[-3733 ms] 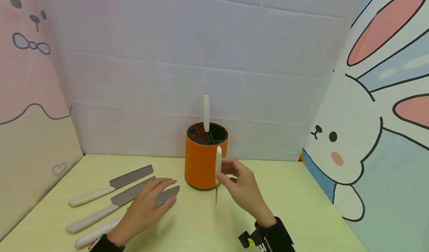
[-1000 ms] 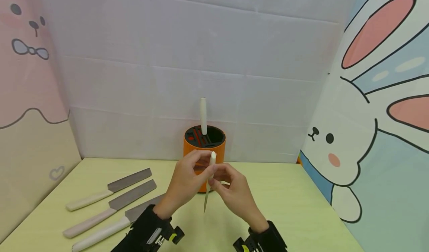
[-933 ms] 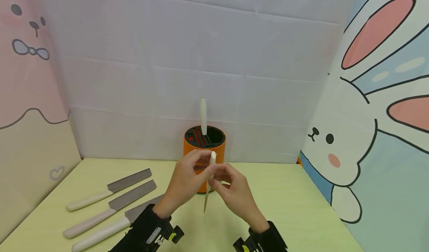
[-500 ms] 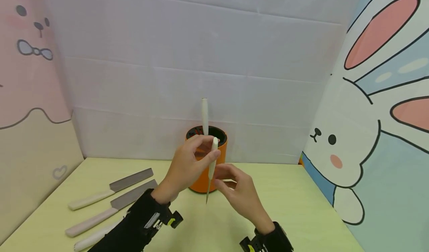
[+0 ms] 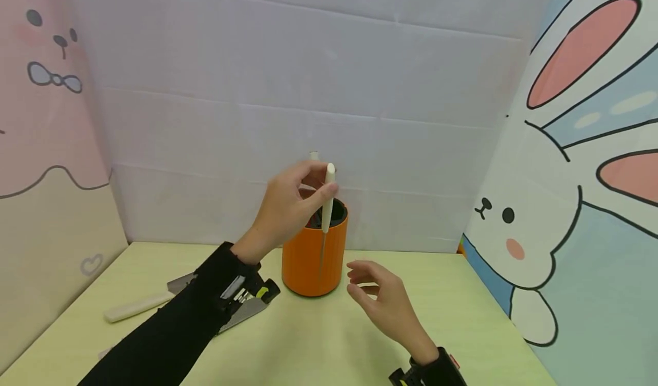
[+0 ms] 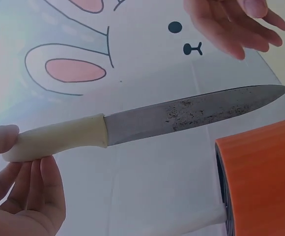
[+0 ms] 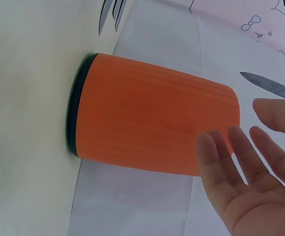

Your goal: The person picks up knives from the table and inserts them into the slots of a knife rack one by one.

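Note:
My left hand (image 5: 288, 200) pinches the cream handle of a kitchen knife (image 5: 327, 203) between thumb and fingertips. The knife hangs point down in front of the orange round knife block (image 5: 308, 266), apart from it. Rust-like dark spots mark the blade (image 6: 201, 110) in the left wrist view. Lower and to the right, my right hand (image 5: 384, 301) holds nothing; its fingers are loosely bent, near the block's side. Behind my left hand, the white handle (image 5: 314, 155) of another knife sticks up from the block. Part of the block's slotted black top is hidden by my hand.
Knives lie on the pale table (image 5: 447, 317) at the left, partly covered by my left sleeve (image 5: 180, 317); a white handle (image 5: 136, 308) and a grey blade (image 5: 247, 313) show. A white cloth (image 5: 411, 146) stands behind the block, with cartoon-printed panels at both sides.
Both hands held the knife a second ago; my right hand has let go and drawn back to the right. My left hand has lifted the knife up toward the block's top.

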{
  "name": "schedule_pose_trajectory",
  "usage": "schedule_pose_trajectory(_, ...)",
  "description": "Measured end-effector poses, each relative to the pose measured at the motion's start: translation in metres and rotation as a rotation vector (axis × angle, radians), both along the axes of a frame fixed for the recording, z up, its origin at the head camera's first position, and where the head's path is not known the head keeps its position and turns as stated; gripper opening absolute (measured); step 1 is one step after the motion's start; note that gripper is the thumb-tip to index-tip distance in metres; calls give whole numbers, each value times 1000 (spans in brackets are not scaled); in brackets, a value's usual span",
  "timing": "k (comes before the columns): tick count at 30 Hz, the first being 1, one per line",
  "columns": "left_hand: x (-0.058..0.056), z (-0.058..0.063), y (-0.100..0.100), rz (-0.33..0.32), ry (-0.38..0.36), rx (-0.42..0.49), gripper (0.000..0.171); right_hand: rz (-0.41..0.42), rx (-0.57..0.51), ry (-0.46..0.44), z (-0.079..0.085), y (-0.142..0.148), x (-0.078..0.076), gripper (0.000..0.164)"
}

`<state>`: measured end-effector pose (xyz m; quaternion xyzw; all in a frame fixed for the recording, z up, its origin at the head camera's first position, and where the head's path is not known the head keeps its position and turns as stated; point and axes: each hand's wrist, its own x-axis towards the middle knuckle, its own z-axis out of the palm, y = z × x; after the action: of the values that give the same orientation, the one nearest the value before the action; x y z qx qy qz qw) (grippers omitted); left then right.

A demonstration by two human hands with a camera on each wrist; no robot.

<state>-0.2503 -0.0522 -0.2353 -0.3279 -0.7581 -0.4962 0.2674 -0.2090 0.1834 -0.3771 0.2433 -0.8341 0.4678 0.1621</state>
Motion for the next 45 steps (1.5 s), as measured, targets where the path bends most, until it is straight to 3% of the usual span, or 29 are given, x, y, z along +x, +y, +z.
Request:
schedule_pose_trajectory(9, -15, 26, -3, 25, 30, 2, 30, -9, 40, -6, -4, 8, -2, 36)
schedule_pose_trajectory(26, -39, 62, -12, 78, 49, 30, 33, 9, 46, -18, -5, 9, -3, 35)
schedule_pose_trajectory(31, -49, 60, -12, 87, 64, 14, 32, 8, 48, -11, -7, 8, -3, 35)
schedule_pose_trajectory(45, -73, 38, -11, 109, 27, -18, 32, 2, 55, 3, -6, 10, -3, 36)
